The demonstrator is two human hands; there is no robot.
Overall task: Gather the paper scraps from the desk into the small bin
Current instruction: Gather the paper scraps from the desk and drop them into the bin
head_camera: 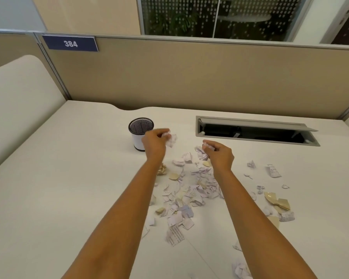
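Toward the left, the small bin (141,134) stands upright on the tabletop (69,178), its mouth open. Just beside its rim my left hand (154,142) has its grip closed around a crumpled wad (171,139); I judge I should bring it squarely over the mouth before loosening, so nothing slips down the outside wall. Between my forearms the paper scraps (186,193) lie scattered. Further right, my right hand (220,153) pinches a small scrap (207,146), grip nearly closed; I should lift it clear and follow.
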